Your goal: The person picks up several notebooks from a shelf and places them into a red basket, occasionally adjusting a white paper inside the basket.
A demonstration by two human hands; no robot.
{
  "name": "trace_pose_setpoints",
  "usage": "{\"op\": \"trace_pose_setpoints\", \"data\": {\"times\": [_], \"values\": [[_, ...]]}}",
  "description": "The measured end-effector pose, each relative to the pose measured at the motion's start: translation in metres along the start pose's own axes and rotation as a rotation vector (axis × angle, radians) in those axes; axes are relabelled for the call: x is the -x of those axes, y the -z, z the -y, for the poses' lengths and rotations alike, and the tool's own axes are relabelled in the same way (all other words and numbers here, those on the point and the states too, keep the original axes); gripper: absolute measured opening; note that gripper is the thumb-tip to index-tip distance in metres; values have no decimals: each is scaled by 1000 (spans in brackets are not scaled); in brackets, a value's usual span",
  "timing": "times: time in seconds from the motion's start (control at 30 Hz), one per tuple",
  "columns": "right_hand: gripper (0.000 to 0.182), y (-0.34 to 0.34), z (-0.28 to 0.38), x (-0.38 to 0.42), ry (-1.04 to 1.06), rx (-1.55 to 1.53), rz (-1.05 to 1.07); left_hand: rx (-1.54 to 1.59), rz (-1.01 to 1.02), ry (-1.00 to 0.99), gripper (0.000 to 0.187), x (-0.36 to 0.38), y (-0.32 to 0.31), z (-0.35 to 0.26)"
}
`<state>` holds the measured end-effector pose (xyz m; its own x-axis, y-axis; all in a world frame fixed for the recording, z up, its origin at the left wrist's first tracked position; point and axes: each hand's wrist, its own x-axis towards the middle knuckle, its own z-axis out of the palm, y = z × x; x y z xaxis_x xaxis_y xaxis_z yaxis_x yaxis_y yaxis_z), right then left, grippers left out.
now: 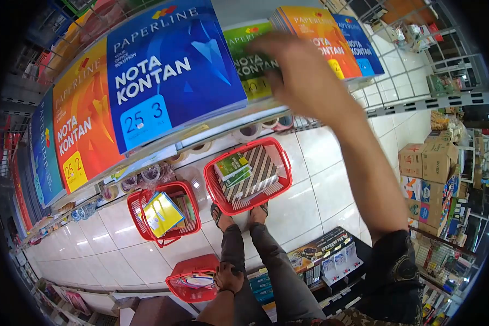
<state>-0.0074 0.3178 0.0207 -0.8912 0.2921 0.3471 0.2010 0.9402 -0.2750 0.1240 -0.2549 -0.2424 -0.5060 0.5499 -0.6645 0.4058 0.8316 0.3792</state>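
My right hand reaches over the shelf, slightly blurred, with thumb and fingers apart above a stack of green Nota Kontan receipt books. To its left lie large blue receipt books and orange ones. More orange books and small blue ones are stacked on its right. Low by my legs, my left hand is curled closed beside a red basket of papers; I cannot tell what is inside its fingers.
Between the shelf and my feet stands a red basket with small green books and a striped item. Another red basket holds yellow and blue booklets. Tape rolls sit under the shelf. Cardboard boxes are piled at right, beyond a wire grid.
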Motion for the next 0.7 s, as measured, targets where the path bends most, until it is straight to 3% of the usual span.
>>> {"op": "trace_pose_setpoints", "data": {"times": [0.07, 0.13, 0.17, 0.23, 0.33, 0.7], "values": [[36, 3, -21, -24, 113, 226, -39, -11, 21, 12, 28, 2, 4, -1], [57, 30, -14, -67, -168, 263, 438, 12, 43, 23, 31, 2, 3, 0], [57, 38, -7, -78, -178, 258, 441, -13, 53, 42, 30, 2, 2, -1], [38, 45, 4, -95, -267, 325, 771, -16, 54, 28, 30, 4, -1, 3], [29, 28, 12, -94, -261, 372, 681, 2, 42, 11, 28, 3, -2, 3], [33, 29, -4, -91, -278, 312, 705, -25, 40, 11, 30, 5, -5, -1]]}}
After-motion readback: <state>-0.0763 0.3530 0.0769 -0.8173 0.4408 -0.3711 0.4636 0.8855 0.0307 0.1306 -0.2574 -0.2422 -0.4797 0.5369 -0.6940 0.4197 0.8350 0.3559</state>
